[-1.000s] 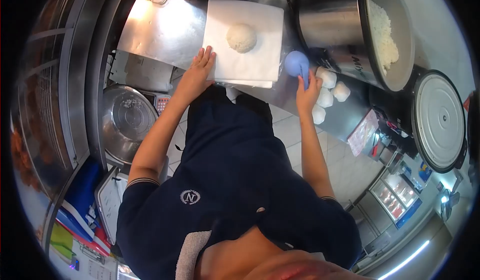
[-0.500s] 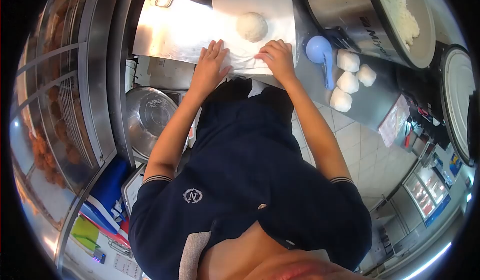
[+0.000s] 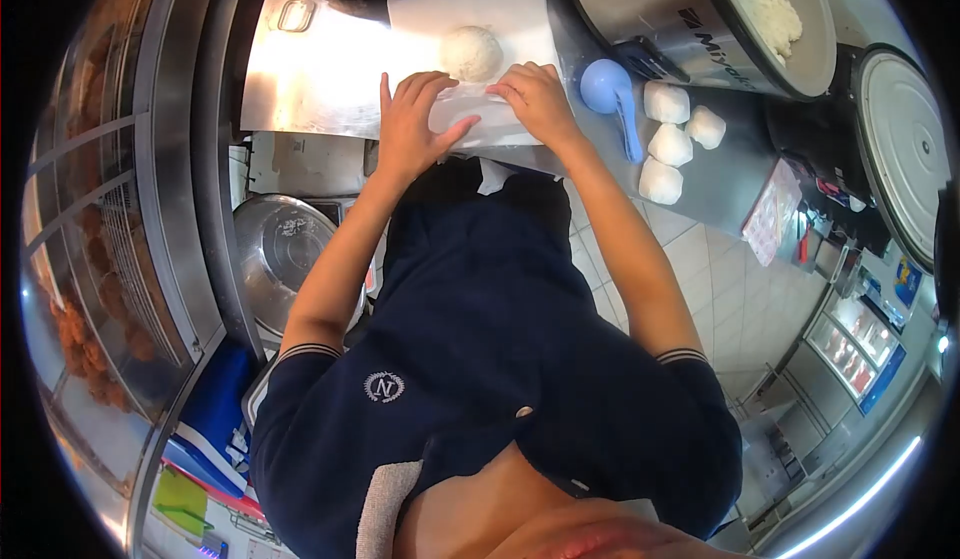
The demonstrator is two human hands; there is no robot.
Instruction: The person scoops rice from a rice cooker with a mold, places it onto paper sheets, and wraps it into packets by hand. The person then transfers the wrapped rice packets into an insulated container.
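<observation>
A round mound of rice sits on white paper sheets on the metal counter. My right hand pinches the near edge of the top sheet and holds it raised beside the rice. My left hand is at the sheet's left side, fingers spread, thumb pointing toward the lifted edge. To the right, a blue scoop lies on the counter. Several white wrapped bundles are grouped beyond it.
A large steel cooker with white rice inside stands at the upper right, near a round lid. A metal bowl is at the lower left, beside a glass display case of fried food.
My right hand has let go of the blue scoop, moved left to the paper and lifted its near edge toward the rice. My left hand has moved inward along the sheet.
</observation>
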